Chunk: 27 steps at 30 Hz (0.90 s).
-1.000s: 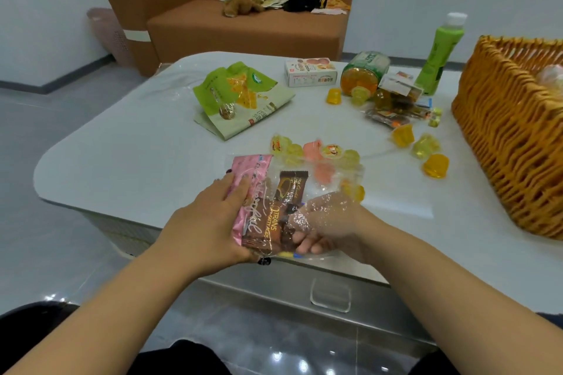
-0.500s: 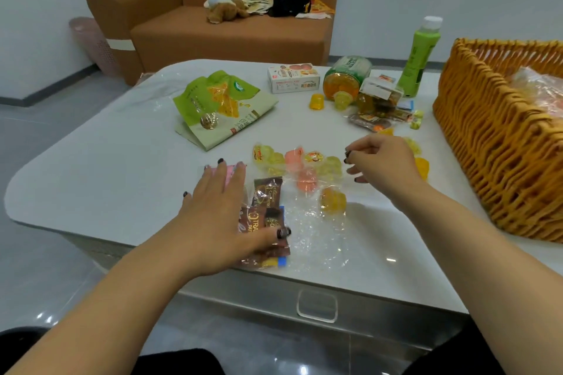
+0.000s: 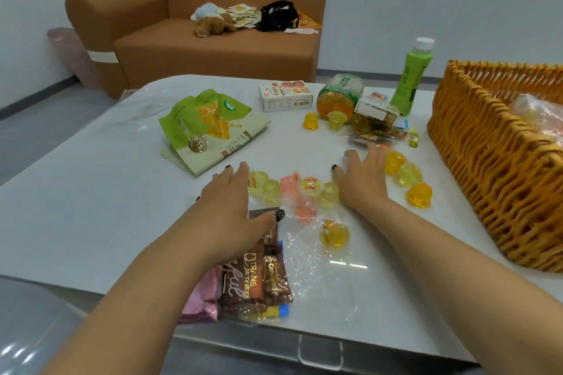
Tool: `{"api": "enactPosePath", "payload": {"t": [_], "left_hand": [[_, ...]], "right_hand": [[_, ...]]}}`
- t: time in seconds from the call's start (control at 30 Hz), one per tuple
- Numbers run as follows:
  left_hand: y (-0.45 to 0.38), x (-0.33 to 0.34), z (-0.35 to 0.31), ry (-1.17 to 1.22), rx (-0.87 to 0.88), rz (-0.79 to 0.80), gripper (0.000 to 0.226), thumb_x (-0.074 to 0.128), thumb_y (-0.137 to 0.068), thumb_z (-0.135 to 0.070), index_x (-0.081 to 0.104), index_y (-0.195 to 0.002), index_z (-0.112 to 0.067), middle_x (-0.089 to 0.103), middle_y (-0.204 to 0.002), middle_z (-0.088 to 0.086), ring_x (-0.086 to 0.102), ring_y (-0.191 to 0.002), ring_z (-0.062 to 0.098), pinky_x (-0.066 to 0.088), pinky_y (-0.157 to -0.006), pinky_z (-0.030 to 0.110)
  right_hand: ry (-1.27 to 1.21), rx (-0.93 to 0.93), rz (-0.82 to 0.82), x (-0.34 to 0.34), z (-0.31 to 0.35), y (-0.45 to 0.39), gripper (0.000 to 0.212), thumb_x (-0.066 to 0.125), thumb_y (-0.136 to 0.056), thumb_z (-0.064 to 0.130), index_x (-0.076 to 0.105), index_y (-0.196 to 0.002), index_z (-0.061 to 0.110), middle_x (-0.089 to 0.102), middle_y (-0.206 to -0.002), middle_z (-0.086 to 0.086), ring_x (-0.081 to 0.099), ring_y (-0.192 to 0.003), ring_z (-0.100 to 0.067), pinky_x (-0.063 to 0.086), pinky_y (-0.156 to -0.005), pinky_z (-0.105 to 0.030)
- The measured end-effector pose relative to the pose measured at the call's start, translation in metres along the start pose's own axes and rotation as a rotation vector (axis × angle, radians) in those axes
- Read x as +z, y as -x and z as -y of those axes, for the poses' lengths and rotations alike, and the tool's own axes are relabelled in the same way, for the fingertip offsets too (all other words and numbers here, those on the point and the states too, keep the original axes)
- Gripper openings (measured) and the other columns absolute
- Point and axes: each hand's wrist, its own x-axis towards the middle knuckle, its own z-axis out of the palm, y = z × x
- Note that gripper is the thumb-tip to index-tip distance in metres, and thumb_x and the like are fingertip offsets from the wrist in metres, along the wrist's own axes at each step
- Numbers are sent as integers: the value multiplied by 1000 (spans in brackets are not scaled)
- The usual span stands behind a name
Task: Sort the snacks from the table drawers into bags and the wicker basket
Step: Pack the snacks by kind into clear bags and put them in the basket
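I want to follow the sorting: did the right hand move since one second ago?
Yes. The right hand left the clear bag near the table's front edge and went farther out and right, toward the loose jelly cups beside the wicker basket.

Both forearms are bare from the bottom edge of the view up to the wrists, with no sleeve, watch, bracelet or ring showing on either. The left hand (image 3: 231, 207) has short nails painted a dark, near-black polish; the thumbnail shows a faint speckled sheen. The right hand (image 3: 362, 179) wears the same dark polish, plain on the one nail that faces the camera. The other nails are hidden or too small to tell.
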Motion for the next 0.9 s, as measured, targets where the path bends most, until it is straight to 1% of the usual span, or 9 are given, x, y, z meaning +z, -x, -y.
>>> {"api": "enactPosePath", "payload": {"t": [0.17,0.37,0.5,0.57,0.63,0.67,0.73,0.8,0.9], "left_hand": [[1,0,5,17,-28,20,94,53,-92,-53,-9,-156,-20,-7,-164,0,-5,-151,16,8,-123,36],[0,1,-11,13,2,-42,89,51,-94,-52,-3,-156,-20,-3,-164,-3,-1,-151,12,11,-121,32],[2,11,-27,16,63,-113,80,48,-96,-52,5,-157,-21,6,-164,-4,6,-150,12,14,-118,30],[7,13,-35,77,75,-181,69,46,-97,-50,19,-155,-24,19,-161,-6,20,-147,13,20,-114,28],[10,14,-42,266,77,-273,50,48,-98,-46,44,-143,-26,46,-148,-4,45,-131,16,32,-105,27],[10,13,-45,432,67,-307,40,50,-97,-46,57,-131,-26,60,-132,-2,54,-119,18,37,-98,27],[13,8,-53,927,38,-293,34,51,-96,-49,67,-110,-23,72,-105,3,63,-112,20,45,-98,31],[22,2,-60,1391,24,-114,48,40,-96,-54,64,-115,-16,74,-108,10,66,-112,24,49,-99,41],[39,-2,-61,1636,62,56,62,44,-84,-54,64,-119,-7,71,-113,18,70,-98,26,54,-88,44]], "right_hand": [[169,-16,-147,7,-4,-28,59,47,-91,47,50,-131,4,5,-159,-15,-2,-146,-35,5,-117,-45],[239,58,-56,5,-4,-27,71,37,-93,53,42,-136,-4,34,-144,-13,25,-136,-30,19,-113,-46],[145,-68,-105,-16,2,4,60,46,-93,39,37,-138,-1,32,-143,-11,25,-136,-28,15,-113,-43],[-7,-139,-154,-38,8,18,58,51,-92,29,34,-141,2,30,-148,-8,22,-139,-24,12,-114,-43],[-183,-200,-226,-62,17,36,59,54,-91,24,34,-143,4,30,-151,-5,21,-141,-20,15,-114,-42],[-268,-257,-272,-74,22,49,60,56,-91,22,35,-144,4,31,-151,-5,22,-141,-18,18,-114,-42],[-402,-448,-354,-95,29,81,60,58,-86,17,41,-141,2,39,-148,-7,28,-138,-15,26,-112,-38],[-416,-666,-378,-112,29,117,59,60,-83,11,46,-139,1,44,-145,-8,34,-137,-15,31,-111,-37],[-327,-889,-313,-121,21,159,52,59,-83,8,52,-135,3,46,-145,-4,33,-141,-17,31,-113,-41]]}}
